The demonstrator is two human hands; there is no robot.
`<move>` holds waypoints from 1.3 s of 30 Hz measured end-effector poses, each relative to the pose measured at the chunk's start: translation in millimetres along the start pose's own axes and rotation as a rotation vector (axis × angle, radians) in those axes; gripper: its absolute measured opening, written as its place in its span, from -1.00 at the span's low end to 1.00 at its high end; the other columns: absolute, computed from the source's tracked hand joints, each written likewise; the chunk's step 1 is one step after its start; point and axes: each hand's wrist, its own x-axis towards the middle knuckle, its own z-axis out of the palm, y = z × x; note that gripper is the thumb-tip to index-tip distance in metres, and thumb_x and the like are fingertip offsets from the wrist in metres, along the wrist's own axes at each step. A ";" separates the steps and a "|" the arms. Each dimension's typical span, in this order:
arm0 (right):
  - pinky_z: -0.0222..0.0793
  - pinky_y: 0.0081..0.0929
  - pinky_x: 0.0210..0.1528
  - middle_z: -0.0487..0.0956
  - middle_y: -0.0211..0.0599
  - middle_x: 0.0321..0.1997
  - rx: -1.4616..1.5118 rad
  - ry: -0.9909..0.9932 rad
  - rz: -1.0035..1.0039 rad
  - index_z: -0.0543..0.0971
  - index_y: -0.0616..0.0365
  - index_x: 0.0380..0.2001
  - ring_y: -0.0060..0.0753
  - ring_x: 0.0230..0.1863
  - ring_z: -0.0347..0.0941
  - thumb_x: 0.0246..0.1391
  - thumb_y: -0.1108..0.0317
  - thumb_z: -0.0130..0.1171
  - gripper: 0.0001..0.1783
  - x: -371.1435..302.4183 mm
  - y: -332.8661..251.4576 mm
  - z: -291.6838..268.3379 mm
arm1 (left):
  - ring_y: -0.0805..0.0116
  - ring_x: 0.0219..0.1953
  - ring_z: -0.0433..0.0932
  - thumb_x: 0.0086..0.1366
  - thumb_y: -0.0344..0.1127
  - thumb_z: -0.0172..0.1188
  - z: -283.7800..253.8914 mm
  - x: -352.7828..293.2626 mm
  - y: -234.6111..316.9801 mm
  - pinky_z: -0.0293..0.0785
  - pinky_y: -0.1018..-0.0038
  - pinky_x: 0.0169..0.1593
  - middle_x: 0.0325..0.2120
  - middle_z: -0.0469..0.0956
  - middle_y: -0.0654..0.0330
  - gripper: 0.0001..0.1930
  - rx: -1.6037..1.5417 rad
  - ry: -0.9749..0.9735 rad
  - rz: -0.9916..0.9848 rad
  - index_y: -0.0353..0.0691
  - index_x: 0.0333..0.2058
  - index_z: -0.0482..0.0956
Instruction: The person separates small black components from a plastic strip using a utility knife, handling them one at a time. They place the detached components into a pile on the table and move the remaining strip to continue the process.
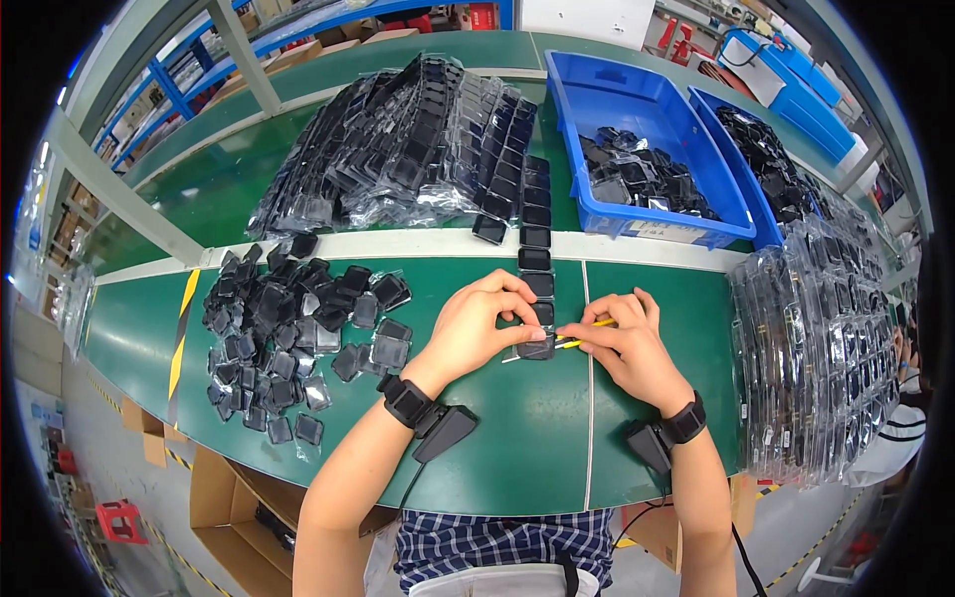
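Pinching the strip of dark pouches (535,261) nearer me than the blue bin (622,90), my left hand (476,320) is holding a near-closed grip. My right hand (627,338) is likewise clasping a yellow tool (569,344), apparently parting pouches; next, I'm probably needing steady tension.

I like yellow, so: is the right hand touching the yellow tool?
Touching. The head view shows the right hand pinching the yellow tool, which peeks out on either side.

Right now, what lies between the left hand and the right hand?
In the head view, the near end of the strip of dark squares and part of the yellow tool lie between the left hand and right hand.
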 end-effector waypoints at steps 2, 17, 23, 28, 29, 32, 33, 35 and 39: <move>-0.11 0.09 0.49 0.47 -0.55 -0.17 0.011 -0.012 -0.017 0.77 -0.28 -0.07 -0.37 0.04 0.41 0.12 0.45 0.35 -0.65 0.5 5.2 -4.5 | 0.34 -0.14 0.63 0.10 -0.29 0.54 2.1 0.5 -1.7 0.54 0.41 -0.03 -0.10 0.63 0.30 -0.82 0.007 0.006 0.021 -0.17 -0.33 0.76; -0.05 0.11 0.50 0.45 -0.44 -0.16 -0.067 0.015 0.143 0.72 -0.12 0.04 -0.32 0.00 0.42 0.11 0.47 0.34 -0.60 -9.3 22.4 -17.0 | 0.28 -0.18 0.50 0.07 -0.24 0.54 -38.3 -20.0 11.4 0.40 0.29 0.05 -0.19 0.59 0.34 -0.71 0.377 0.197 0.251 0.01 -0.18 0.78; -0.04 0.17 0.50 0.45 -0.45 -0.17 -0.023 0.029 0.082 0.71 -0.15 0.06 -0.32 -0.02 0.43 0.14 0.44 0.34 -0.59 -3.1 10.5 -5.3 | 0.31 -0.10 0.46 0.06 -0.23 0.54 -18.3 -21.8 8.2 0.35 0.28 0.09 -0.19 0.59 0.41 -0.70 0.331 0.036 0.388 0.05 -0.18 0.81; -0.02 0.22 0.48 0.45 -0.48 -0.16 -0.028 -0.022 0.046 0.72 -0.23 0.04 -0.34 0.01 0.42 0.18 0.38 0.32 -0.63 -2.1 4.8 -8.8 | 0.30 -0.08 0.47 0.08 -0.26 0.53 -12.2 -11.2 3.0 0.36 0.31 0.11 -0.18 0.61 0.41 -0.77 0.206 0.048 0.424 0.01 -0.23 0.81; -0.02 0.22 0.48 0.45 -0.48 -0.16 -0.028 -0.022 0.046 0.72 -0.23 0.04 -0.34 0.01 0.42 0.18 0.38 0.32 -0.63 -2.0 4.6 -9.2 | 0.30 -0.08 0.48 0.09 -0.26 0.53 -9.8 -8.4 1.6 0.37 0.32 0.11 -0.17 0.62 0.41 -0.79 0.148 0.069 0.402 -0.01 -0.25 0.81; -0.05 0.25 0.50 0.45 -0.50 -0.17 -0.013 -0.047 0.054 0.72 -0.26 0.04 -0.36 0.04 0.41 0.18 0.38 0.31 -0.63 -1.6 3.6 -9.7 | 0.28 -0.06 0.51 0.11 -0.28 0.51 0.2 3.0 -8.1 0.41 0.33 0.10 -0.17 0.63 0.36 -0.82 0.132 0.140 0.320 -0.07 -0.28 0.79; -0.05 0.25 0.50 0.45 -0.50 -0.17 -0.014 -0.048 0.056 0.72 -0.26 0.04 -0.36 0.04 0.41 0.18 0.38 0.31 -0.63 -1.6 3.6 -9.6 | 0.27 -0.05 0.53 0.12 -0.29 0.51 2.8 6.8 -8.6 0.43 0.33 0.10 -0.18 0.64 0.34 -0.83 0.121 0.173 0.280 -0.09 -0.30 0.78; -0.08 0.24 0.51 0.45 -0.50 -0.17 -0.024 -0.019 0.067 0.73 -0.24 0.03 -0.35 0.00 0.42 0.15 0.41 0.33 -0.62 -0.8 3.3 -8.2 | 0.26 -0.05 0.55 0.12 -0.29 0.50 5.7 12.1 -7.5 0.45 0.32 0.09 -0.18 0.64 0.31 -0.84 0.113 0.170 0.243 -0.12 -0.31 0.76; -0.12 0.24 0.52 0.46 -0.50 -0.16 -0.067 0.033 0.066 0.73 -0.24 0.03 -0.34 -0.01 0.42 0.14 0.43 0.33 -0.61 2.9 6.2 -3.3 | 0.21 -0.05 0.59 0.14 -0.30 0.50 8.3 15.5 -8.6 0.50 0.30 0.06 -0.20 0.65 0.25 -0.85 0.088 0.168 0.160 -0.18 -0.36 0.72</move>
